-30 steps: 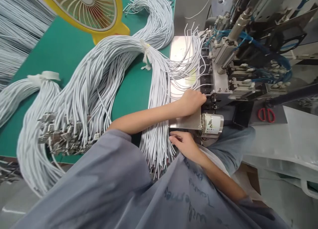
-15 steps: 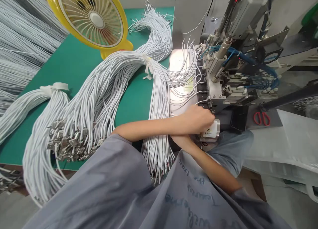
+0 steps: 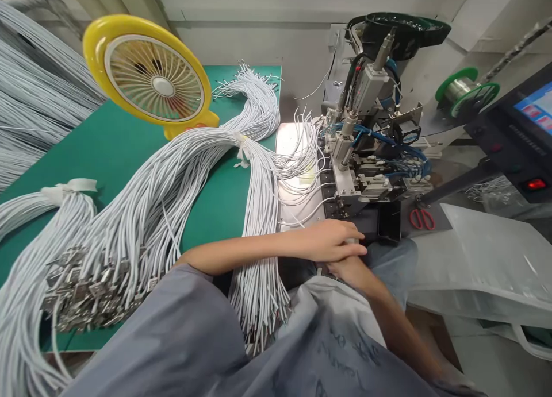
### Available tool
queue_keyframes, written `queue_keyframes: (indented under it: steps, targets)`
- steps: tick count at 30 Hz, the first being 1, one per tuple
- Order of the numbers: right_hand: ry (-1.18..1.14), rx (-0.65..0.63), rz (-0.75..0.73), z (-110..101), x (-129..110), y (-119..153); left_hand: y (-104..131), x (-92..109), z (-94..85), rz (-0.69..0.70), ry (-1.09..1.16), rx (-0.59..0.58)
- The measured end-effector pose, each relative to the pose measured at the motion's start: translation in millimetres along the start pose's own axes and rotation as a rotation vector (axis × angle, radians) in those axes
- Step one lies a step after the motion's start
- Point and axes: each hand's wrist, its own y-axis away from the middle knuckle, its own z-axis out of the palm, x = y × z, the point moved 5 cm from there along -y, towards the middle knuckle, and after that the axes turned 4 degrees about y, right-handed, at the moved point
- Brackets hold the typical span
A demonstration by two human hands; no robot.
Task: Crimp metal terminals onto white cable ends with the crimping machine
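White cables (image 3: 261, 201), too many to count, centre; one fan (image 3: 163, 87), upper left; left hand (image 3: 332, 239) over right hand (image 3: 347, 268); cannot tell either grip

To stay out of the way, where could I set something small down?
The flat green tabletop is bare between the round yellow fan and the thick white cable bundle; a smaller patch lies between that bundle and straight white cables. Crowded: the shiny metal plate beside the grey metal machine, and around the overlapping hands.
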Motion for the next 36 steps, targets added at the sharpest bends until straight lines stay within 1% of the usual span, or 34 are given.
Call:
queue_keyframes:
  steps: [1,2,3,4,6,7,8,9,10,13,15,17,20,22,23,25,27,29,30,32,36]
  targets:
    - [-0.029,-0.112,0.021,-12,1,5,-1,-4,-1.6,-0.028,0.032,-0.003]
    - [-0.049,-0.18,0.057,-25,1,8,-2,-8,-2.8,-0.055,0.067,-0.003]
    - [-0.052,-0.213,0.096,-38,2,10,-4,-11,-3.8,-0.078,0.103,0.004]
    - [-0.052,-0.16,0.138,-51,2,10,-5,-15,-4.5,-0.1,0.14,0.018]
    - [-0.093,0.053,0.193,-73,3,8,-6,-22,-5.1,-0.143,0.216,0.037]
    - [-0.143,0.172,0.199,-80,4,8,-7,-25,-4.9,-0.157,0.259,0.031]
    - [-0.213,0.257,0.191,-83,4,8,-7,-27,-4.3,-0.167,0.31,0.01]
    - [-0.293,0.3,0.176,-83,5,8,-7,-29,-4.0,-0.178,0.369,-0.019]
    - [-0.374,0.311,0.158,-80,5,8,-7,-30,-4.0,-0.192,0.43,-0.047]
    - [-0.553,0.256,0.118,-69,6,5,-7,-33,-6.6,-0.24,0.59,-0.098]
    - [-0.613,0.247,0.085,-66,6,3,-7,-32,-7.8,-0.254,0.652,-0.108]
    - [-0.622,0.247,0.033,-64,6,1,-9,-31,-9.6,-0.225,0.69,-0.054]
    - [-0.555,0.256,-0.046,-63,3,-2,-10,-28,-13.4,-0.148,0.705,0.121]
    - [-0.454,0.306,-0.07,-65,1,-2,-9,-27,-14.7,-0.114,0.669,0.215]
    - [-0.384,0.337,-0.077,-68,-1,-2,-9,-26,-15.3,-0.098,0.616,0.249]
    - [-0.208,0.386,-0.086,-73,-6,-2,-7,-25,-17.4,-0.046,0.436,0.309]
    - [-0.033,0.389,-0.085,-77,-10,-3,-5,-23,-19.2,0.04,0.216,0.357]
    - [0.072,0.354,-0.08,-79,-11,-4,-4,-21,-18.9,0.115,0.056,0.386]
    - [0.089,0.338,-0.077,-79,-10,-5,-4,-21,-18.4,0.135,0.017,0.398]
    - [0.057,0.337,-0.08,-77,-8,-6,-4,-21,-17.7,0.14,0.012,0.427]
    - [-0.063,0.466,-0.036,-68,-2,-4,-6,-21,-14.7,0.095,0.132,0.454]
